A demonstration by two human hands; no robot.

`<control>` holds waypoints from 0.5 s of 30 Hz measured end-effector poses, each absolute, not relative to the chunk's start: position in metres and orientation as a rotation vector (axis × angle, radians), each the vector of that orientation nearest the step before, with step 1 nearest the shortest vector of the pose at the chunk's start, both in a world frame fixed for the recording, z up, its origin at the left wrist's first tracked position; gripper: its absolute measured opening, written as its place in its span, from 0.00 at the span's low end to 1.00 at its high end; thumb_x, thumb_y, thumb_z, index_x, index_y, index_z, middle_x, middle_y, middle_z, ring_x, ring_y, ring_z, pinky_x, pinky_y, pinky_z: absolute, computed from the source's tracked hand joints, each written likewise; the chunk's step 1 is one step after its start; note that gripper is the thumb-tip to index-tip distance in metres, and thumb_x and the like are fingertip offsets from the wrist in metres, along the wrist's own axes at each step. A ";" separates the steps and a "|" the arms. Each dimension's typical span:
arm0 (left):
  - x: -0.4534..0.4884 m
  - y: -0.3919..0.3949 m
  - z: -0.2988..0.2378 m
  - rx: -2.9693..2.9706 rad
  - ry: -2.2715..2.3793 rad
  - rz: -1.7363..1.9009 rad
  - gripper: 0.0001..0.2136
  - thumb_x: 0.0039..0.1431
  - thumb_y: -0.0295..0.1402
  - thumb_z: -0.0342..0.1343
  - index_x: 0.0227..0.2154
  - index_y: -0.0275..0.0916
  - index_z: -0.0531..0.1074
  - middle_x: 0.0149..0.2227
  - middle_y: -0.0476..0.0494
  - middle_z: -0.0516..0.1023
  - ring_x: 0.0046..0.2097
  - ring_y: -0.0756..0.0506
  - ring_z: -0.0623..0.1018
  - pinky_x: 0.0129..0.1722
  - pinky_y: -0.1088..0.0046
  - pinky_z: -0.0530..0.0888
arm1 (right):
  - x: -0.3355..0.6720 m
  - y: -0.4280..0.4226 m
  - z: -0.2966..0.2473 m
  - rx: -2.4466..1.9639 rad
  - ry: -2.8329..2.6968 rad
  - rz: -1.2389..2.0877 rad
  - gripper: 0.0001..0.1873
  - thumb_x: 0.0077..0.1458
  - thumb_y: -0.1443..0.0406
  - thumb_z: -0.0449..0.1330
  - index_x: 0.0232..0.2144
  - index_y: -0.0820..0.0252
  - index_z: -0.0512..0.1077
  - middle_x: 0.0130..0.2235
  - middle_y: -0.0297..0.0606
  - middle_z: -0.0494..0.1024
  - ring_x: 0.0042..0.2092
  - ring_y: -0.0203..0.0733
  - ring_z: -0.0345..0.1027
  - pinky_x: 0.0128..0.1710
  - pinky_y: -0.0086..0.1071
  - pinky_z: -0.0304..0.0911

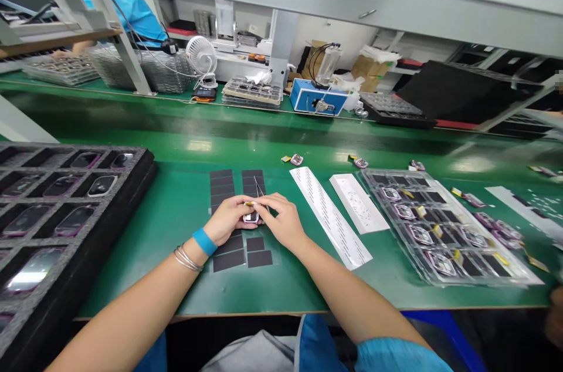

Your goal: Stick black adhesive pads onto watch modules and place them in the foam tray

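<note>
My left hand is closed around a small smartwatch-like housing, its white edge and dark inside facing up. A yellow tab shows at the housing's top edge, between my fingers. In my right hand are thin metal tweezers, pointing away from me, while the thumb and fingertips meet at the housing. Under and around both hands lie clear sheets with black rectangular stickers. My fingers hide part of the housing and of the sheets.
At left stands a black foam tray of watch housings. To the right lie a white label strip, a white block and a clear plastic tray with watch parts. Loose modules, a blue device and a fan are farther back.
</note>
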State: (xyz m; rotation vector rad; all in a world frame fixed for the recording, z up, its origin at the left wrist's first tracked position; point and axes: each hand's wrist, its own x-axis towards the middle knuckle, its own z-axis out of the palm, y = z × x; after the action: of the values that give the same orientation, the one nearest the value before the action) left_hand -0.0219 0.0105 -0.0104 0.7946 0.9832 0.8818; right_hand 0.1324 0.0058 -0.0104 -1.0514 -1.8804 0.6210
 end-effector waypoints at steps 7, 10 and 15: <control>-0.030 0.013 -0.002 0.540 0.805 0.908 0.12 0.49 0.22 0.55 0.38 0.32 0.75 0.36 0.39 0.78 0.37 0.47 0.78 0.43 0.68 0.75 | 0.136 0.004 -0.010 -0.995 -2.156 0.369 0.11 0.57 0.67 0.55 0.37 0.48 0.76 0.43 0.35 0.77 0.44 0.44 0.65 0.57 0.49 0.49; -0.031 0.013 -0.003 0.634 0.793 0.923 0.14 0.49 0.23 0.59 0.41 0.35 0.73 0.39 0.40 0.78 0.39 0.48 0.78 0.44 0.68 0.74 | 0.136 0.006 -0.012 -1.023 -2.009 0.513 0.07 0.54 0.66 0.58 0.35 0.52 0.75 0.46 0.39 0.72 0.50 0.45 0.62 0.53 0.45 0.57; -0.031 0.012 -0.010 0.773 0.728 0.902 0.18 0.47 0.29 0.64 0.43 0.35 0.73 0.43 0.38 0.78 0.42 0.46 0.78 0.45 0.68 0.73 | 0.137 0.014 -0.021 -0.997 -1.654 1.200 0.26 0.47 0.64 0.63 0.50 0.52 0.63 0.51 0.41 0.67 0.49 0.41 0.66 0.48 0.38 0.65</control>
State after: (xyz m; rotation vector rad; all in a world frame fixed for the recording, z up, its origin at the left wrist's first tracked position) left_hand -0.0313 0.0124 -0.0098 0.7733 0.7277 0.9020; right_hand 0.1372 0.0138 -0.0211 -0.9969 -1.6542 1.1995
